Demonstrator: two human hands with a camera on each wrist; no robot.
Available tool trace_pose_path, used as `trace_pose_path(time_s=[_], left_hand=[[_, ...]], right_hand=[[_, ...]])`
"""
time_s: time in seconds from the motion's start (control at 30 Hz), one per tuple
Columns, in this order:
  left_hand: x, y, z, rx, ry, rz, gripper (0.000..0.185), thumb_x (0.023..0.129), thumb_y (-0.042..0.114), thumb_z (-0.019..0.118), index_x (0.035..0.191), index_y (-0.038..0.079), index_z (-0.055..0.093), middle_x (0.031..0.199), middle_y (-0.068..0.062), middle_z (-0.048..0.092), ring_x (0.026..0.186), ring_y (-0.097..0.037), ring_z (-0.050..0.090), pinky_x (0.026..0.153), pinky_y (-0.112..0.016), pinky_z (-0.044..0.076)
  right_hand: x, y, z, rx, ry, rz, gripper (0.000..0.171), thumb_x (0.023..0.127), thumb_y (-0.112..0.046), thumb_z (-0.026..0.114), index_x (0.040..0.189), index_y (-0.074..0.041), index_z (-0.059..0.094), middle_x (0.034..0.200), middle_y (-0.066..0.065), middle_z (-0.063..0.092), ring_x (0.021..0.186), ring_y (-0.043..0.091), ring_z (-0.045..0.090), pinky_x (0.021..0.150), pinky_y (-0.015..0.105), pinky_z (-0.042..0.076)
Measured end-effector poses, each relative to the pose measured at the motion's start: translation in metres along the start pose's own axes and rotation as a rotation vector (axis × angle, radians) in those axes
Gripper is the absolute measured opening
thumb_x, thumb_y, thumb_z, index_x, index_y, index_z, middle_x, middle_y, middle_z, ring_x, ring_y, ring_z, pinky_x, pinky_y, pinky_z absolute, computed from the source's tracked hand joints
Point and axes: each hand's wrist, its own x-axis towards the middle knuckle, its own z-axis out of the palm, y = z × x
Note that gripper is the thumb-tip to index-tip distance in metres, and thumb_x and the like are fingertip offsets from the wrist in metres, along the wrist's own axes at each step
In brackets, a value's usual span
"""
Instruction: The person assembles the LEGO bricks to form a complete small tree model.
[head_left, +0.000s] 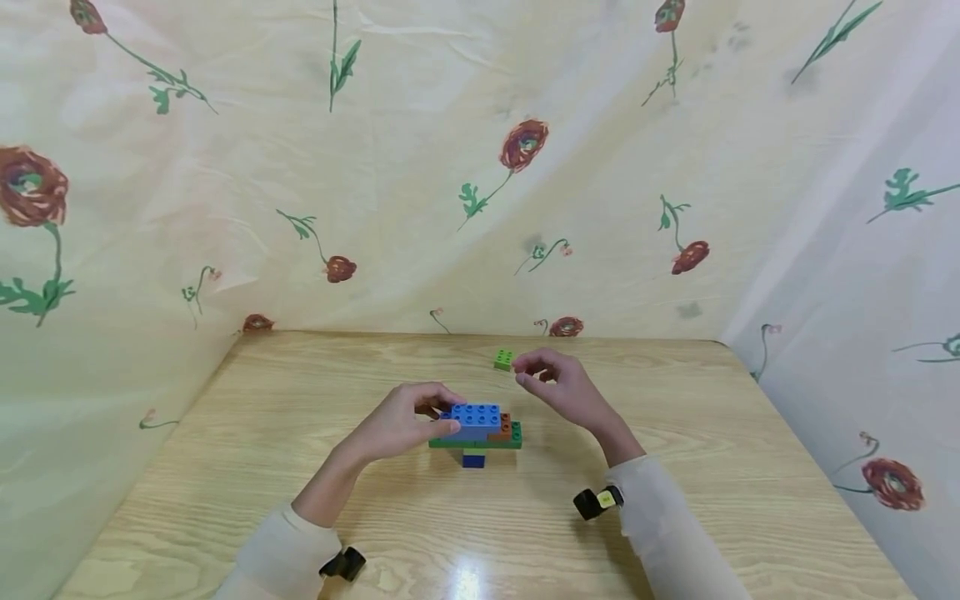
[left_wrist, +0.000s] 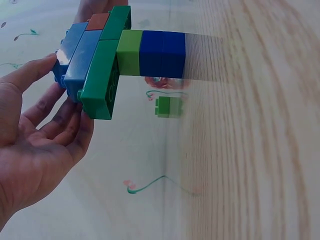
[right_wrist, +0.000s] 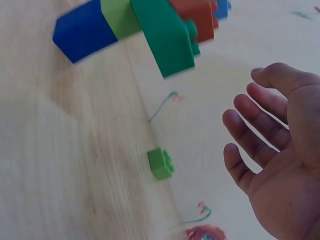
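On the table stands a tower of toy building bricks. Its foot is dark blue bricks (left_wrist: pixel 162 54), then a light green brick (left_wrist: pixel 129 53). Long green bricks (left_wrist: pixel 102 80) lie across that, wider than the foot. Above them sit a blue brick (left_wrist: pixel 82 57) and an orange-red brick (right_wrist: pixel 196 20), topped by another blue brick (head_left: pixel 476 417). My left hand (head_left: pixel 393 425) grips the top bricks at their left end, thumb on the near side and fingers behind. To the right of the tower, my right hand (head_left: pixel 562 390) is raised with fingers loosely bent and holds nothing.
A loose bright green brick (head_left: pixel 503 359) lies near the back of the wooden table (head_left: pixel 300 375), beyond the tower. Flower-patterned cloth (head_left: pixel 405 167) hangs behind the table and along both sides. Each wrist wears a small black camera (head_left: pixel 588 503).
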Motion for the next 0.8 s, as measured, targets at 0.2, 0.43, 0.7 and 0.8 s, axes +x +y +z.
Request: trace_pose_path(time_s=[0.2,0.43,0.7,0.8], left_hand=[[-0.001,0.002,0.001,-0.003,-0.003,0.004,0.032,0.097,0.028,0.074,0.127,0.018,0.071,0.117,0.002,0.072,0.107,-0.016,0.065,0.096,-0.040,0.053],[0.001,0.005,0.001,-0.011,-0.012,0.008,0.031,0.097,0.026,0.074,0.127,0.017,0.071,0.118,0.001,0.072,0.108,-0.017,0.065,0.098,-0.045,0.052],[0.001,0.004,-0.001,-0.003,-0.006,0.004,0.030,0.097,0.027,0.074,0.126,0.018,0.071,0.118,0.002,0.072,0.107,-0.016,0.065,0.097,-0.040,0.053],[-0.001,0.002,0.001,-0.004,-0.001,0.000,0.030,0.097,0.029,0.074,0.126,0.019,0.072,0.118,0.002,0.072,0.106,-0.015,0.065,0.096,-0.037,0.053]], right_hand=[[0.022,0.016,-0.010,-0.011,0.040,0.065,0.025,0.101,-0.023,0.068,0.122,-0.009,0.071,0.117,0.011,0.073,0.104,0.024,0.068,0.089,0.033,0.054],[0.045,0.035,-0.019,-0.020,0.063,0.106,0.029,0.101,-0.026,0.068,0.124,-0.009,0.069,0.120,0.013,0.071,0.109,0.029,0.066,0.093,0.037,0.052],[0.062,0.055,-0.010,0.005,0.022,0.167,0.035,0.100,-0.027,0.069,0.129,-0.006,0.067,0.125,0.013,0.067,0.114,0.029,0.062,0.088,0.033,0.053],[0.065,0.067,-0.003,0.045,0.006,0.213,0.042,0.100,-0.026,0.070,0.133,-0.002,0.064,0.126,0.015,0.066,0.113,0.028,0.062,0.085,0.029,0.053]])
